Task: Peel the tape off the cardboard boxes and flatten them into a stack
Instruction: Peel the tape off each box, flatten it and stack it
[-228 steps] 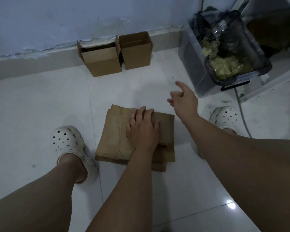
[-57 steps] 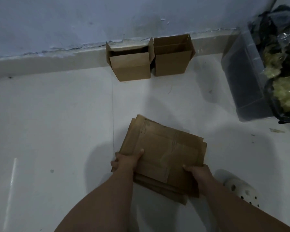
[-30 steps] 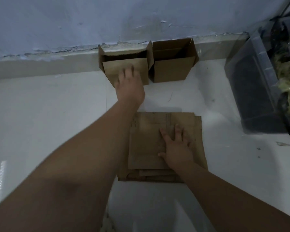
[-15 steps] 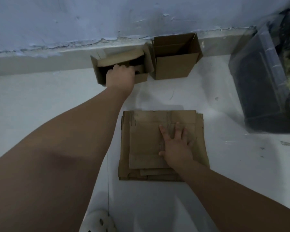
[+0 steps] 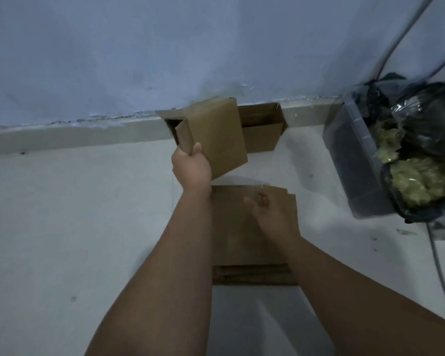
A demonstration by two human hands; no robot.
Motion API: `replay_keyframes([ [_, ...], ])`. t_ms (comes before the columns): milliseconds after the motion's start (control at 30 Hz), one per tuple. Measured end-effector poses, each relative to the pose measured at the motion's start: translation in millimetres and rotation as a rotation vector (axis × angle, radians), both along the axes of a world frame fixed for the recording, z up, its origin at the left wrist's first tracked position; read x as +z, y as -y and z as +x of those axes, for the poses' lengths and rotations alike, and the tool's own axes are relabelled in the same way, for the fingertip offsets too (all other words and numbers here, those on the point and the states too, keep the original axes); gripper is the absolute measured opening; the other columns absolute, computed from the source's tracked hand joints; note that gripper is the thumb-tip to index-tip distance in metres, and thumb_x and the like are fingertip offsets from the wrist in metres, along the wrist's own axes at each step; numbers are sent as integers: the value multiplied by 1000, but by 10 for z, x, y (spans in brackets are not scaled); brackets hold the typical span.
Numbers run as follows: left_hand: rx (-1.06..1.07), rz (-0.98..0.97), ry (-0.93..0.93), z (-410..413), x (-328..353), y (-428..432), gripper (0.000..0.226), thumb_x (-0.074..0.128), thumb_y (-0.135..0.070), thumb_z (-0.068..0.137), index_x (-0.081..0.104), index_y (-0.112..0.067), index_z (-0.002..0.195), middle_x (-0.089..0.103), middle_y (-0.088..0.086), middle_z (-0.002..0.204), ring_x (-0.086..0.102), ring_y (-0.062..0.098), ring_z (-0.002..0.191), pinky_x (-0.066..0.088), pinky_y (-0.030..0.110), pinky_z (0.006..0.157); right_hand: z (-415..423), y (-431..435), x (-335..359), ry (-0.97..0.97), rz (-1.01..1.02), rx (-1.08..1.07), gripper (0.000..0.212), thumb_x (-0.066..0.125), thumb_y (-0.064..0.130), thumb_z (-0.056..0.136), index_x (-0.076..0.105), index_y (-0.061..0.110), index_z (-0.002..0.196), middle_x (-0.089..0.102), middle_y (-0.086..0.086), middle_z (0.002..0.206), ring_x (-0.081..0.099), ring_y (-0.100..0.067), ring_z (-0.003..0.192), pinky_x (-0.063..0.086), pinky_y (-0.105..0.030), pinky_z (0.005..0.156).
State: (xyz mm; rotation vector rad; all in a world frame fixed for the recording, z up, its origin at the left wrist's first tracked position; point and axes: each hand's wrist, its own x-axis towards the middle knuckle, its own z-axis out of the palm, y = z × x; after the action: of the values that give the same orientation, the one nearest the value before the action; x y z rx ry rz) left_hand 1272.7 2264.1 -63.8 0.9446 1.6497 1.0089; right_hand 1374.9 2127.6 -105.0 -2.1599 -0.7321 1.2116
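Note:
My left hand [image 5: 192, 165] grips the lower left edge of a small brown cardboard box [image 5: 216, 136], lifted off the floor and tilted, its open end facing the wall. A second open box [image 5: 263, 132] stands on the floor against the skirting, partly hidden behind the lifted one. Below them lies the stack of flattened cardboard [image 5: 231, 227] on the white tiles. My right hand [image 5: 266, 211] hovers just above the stack, blurred, fingers apart and holding nothing.
A clear plastic bin [image 5: 357, 163] lined with a black bag and holding yellowish waste stands at the right by the wall. Grey cables [image 5: 437, 258] run down beside it. The blue wall and beige skirting [image 5: 75, 134] close off the far side.
My left hand took hold of the left box by the wall and lifted it off the floor toward me. My right hand rose from pressing flat on the stack.

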Motion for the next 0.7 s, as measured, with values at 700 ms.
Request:
replay_keyframes([
  [700, -193, -426, 1037, -229, 348, 1553, 86, 51, -90, 49, 69, -34, 113, 67, 3, 120, 61, 27, 112, 46, 51, 96, 323, 816, 1200, -894, 318, -559, 40, 51, 42, 94, 60, 17, 124, 63, -19, 121, 57, -36, 113, 50, -49, 90],
])
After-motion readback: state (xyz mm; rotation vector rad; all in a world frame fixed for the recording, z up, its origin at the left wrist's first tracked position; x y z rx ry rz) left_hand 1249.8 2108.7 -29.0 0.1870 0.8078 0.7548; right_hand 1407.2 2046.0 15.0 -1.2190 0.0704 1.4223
